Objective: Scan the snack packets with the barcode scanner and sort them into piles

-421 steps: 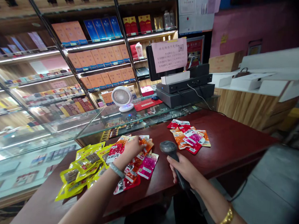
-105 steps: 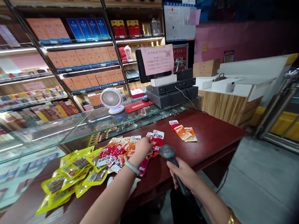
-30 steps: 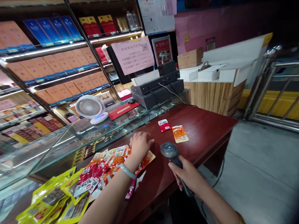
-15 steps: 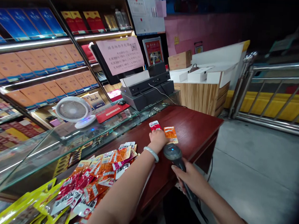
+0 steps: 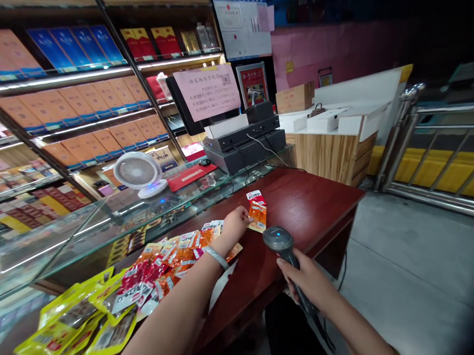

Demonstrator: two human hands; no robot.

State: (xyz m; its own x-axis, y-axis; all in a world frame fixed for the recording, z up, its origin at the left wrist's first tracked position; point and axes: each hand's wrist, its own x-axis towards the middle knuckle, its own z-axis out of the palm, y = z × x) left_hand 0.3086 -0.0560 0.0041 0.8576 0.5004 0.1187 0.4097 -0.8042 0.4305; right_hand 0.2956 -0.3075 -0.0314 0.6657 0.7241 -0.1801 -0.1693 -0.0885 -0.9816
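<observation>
My left hand (image 5: 238,222), a pale bangle on its wrist, has its fingers closed at the left edge of an orange snack packet (image 5: 258,214). That packet lies partly over a red and white snack packet (image 5: 254,195) on the dark red wooden desk (image 5: 307,194). My right hand (image 5: 305,274) is wrapped round the handle of a black barcode scanner (image 5: 279,240), whose head shows a blue light. Under and beside my left forearm lies a pile of orange, red and white packets (image 5: 164,264). Yellow bags (image 5: 82,318) lie at its near end.
Along the desk's left side runs a glass counter (image 5: 100,212) bearing a white fan (image 5: 139,171), a red folder (image 5: 191,176) and dark machines (image 5: 246,143). Behind stand shelves of boxes (image 5: 74,103). A metal railing (image 5: 438,198) is at right.
My left hand has moved left, and the orange packet has shifted left over the red and white one. The scanner stays in my right hand. The view has turned slightly left.
</observation>
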